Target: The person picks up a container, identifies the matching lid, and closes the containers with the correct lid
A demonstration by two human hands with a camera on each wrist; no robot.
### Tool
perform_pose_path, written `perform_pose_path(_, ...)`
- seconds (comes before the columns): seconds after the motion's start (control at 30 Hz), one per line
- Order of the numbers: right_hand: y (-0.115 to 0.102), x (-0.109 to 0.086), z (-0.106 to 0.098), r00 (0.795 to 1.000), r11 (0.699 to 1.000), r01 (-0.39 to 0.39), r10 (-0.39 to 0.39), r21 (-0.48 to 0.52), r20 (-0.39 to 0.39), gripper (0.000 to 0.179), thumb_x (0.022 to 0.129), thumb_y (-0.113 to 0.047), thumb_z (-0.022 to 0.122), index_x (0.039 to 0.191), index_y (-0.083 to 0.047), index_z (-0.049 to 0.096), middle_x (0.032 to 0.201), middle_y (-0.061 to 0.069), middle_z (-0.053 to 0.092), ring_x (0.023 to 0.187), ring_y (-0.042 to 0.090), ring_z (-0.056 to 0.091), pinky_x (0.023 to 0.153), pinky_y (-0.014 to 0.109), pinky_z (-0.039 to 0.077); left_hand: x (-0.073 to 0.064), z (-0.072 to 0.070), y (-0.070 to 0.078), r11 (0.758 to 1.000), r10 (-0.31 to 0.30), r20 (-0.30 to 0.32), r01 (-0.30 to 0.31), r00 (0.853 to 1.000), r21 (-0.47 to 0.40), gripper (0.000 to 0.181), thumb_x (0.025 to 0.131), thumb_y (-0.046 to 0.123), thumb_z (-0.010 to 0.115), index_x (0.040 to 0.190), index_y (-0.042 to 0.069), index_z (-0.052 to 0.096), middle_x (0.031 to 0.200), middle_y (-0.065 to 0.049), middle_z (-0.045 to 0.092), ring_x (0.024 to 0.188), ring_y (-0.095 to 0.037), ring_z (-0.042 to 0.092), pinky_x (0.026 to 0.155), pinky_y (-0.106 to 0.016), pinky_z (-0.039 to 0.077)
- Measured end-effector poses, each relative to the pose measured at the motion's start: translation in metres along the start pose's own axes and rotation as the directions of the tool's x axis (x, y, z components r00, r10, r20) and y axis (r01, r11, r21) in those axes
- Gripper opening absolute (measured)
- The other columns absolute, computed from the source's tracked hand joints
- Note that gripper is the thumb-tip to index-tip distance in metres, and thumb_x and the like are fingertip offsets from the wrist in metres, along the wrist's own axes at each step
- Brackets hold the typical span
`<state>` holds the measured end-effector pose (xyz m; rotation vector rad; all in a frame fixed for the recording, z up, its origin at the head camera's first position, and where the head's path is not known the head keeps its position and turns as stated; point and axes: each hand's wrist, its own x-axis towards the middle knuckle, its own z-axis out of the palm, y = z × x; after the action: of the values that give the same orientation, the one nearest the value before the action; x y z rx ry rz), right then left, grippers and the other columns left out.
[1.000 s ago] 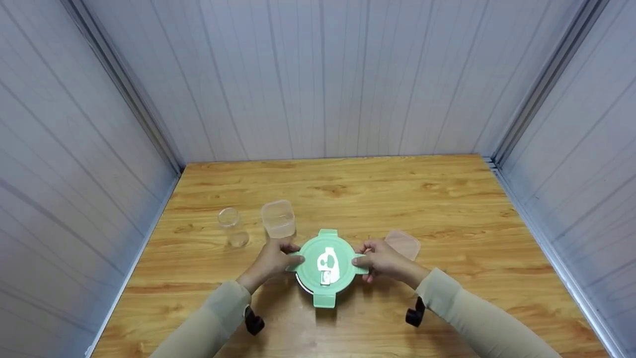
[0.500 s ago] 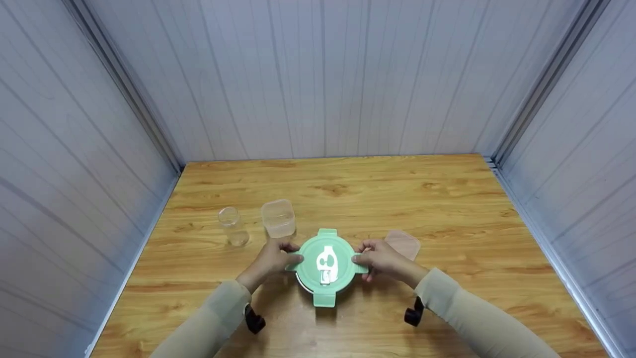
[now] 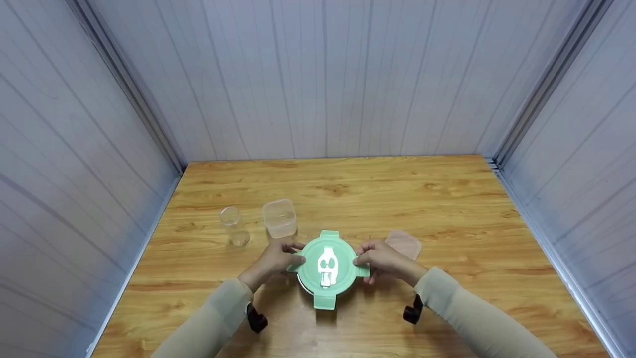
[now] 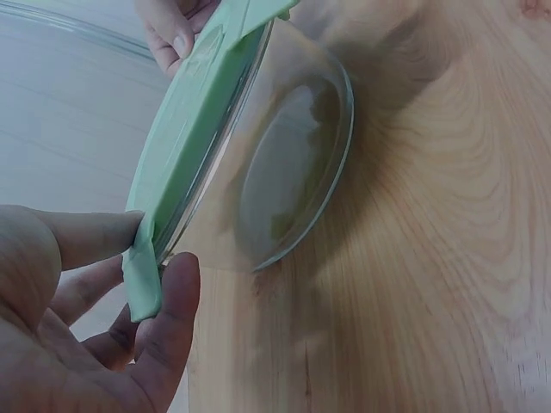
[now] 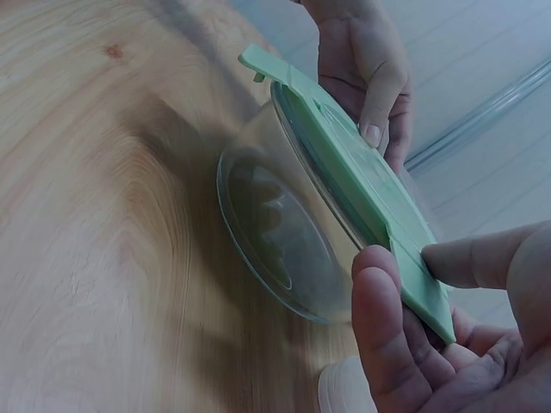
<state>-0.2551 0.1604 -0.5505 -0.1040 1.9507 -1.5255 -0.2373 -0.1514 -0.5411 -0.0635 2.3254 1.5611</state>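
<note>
The round clear glass bowl (image 4: 297, 168) is placed at the near middle of the yellow-brown wood-grain tabletop (image 3: 422, 199), apparently on its base, and is covered by a round mint-green plastic lid (image 3: 328, 263). The lid's four flaps are seen jutting outward, none folded down. Its left flap (image 4: 145, 288) is pinched by the left hand (image 3: 273, 258), thumb above and fingers beneath; its right flap (image 5: 420, 288) is pinched likewise by the right hand (image 3: 386, 259). The step in hand is judged to be the working of these opposite flaps; whether the lid is being fastened or loosened cannot be told. An even force on both sides would seem to be called for in the next move, lest the lid be tipped.

The space is enclosed at the back and both sides by pale grooved wall panels (image 3: 323, 79), their corners edged with grey metal trim (image 3: 124, 84). On the tabletop, a square clear plastic container (image 3: 279, 220) is stood open-topped just beyond the left hand. A flat, pinkish translucent square cover (image 3: 404, 243) is laid just beyond the right hand, and a slim clear cylindrical glass (image 3: 235, 226) is stood farther left.
</note>
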Motion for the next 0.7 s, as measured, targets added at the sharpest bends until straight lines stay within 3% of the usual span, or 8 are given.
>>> perform_pose_path(0.07,0.0009,0.0,-0.0002,1.0,1.0,0.006,-0.006,-0.005,0.002,0.01,0.094,-0.007,0.071,0.093,-0.008,0.061,0.074,0.003,0.064,0.055,0.014,0.068,0.051,0.025,0.059,0.0002,0.0003,0.0008,1.0,-0.004,0.001,0.004,1.0,0.016,0.034,0.092,0.004,0.08,0.126,0.002,0.077,0.12,-0.016,0.072,0.109,-0.026,0.064,0.085,-0.043,0.066)
perform_pose_path(0.23,0.0027,0.001,0.0007,0.999,0.999,0.032,-0.032,-0.004,-0.027,0.012,0.093,-0.01,0.074,0.098,-0.006,0.064,0.085,0.002,0.066,0.069,0.012,0.067,0.061,0.027,0.062,0.0015,0.001,-0.0004,0.998,0.055,-0.005,-0.054,0.999,0.036,0.034,0.09,0.001,0.078,0.123,-0.002,0.078,0.117,-0.016,0.076,0.109,-0.025,0.066,0.092,-0.037,0.06)
perform_pose_path(0.43,0.0036,0.0018,0.0014,0.991,0.995,0.08,-0.085,-0.054,-0.099,0.019,0.098,-0.013,0.076,0.11,-0.001,0.068,0.09,0.003,0.067,0.077,0.011,0.064,0.064,0.022,0.055,0.0029,0.003,-0.0018,0.997,0.082,-0.01,-0.082,0.997,0.012,0.03,0.092,0.001,0.076,0.122,-0.003,0.078,0.114,-0.015,0.078,0.105,-0.022,0.067,0.09,-0.033,0.059)
perform_pose_path(0.7,-0.0017,0.0052,0.0025,0.976,0.992,0.093,-0.108,-0.087,-0.187,0.01,0.098,-0.008,0.076,0.099,0.002,0.075,0.09,0.001,0.071,0.081,0.01,0.062,0.067,0.019,0.054,0.0082,0.0032,-0.0006,0.997,0.078,-0.041,-0.078,0.996,0.0,0.03,0.093,0.002,0.075,0.123,-0.003,0.078,0.115,-0.014,0.078,0.108,-0.023,0.066,0.095,-0.035,0.057)
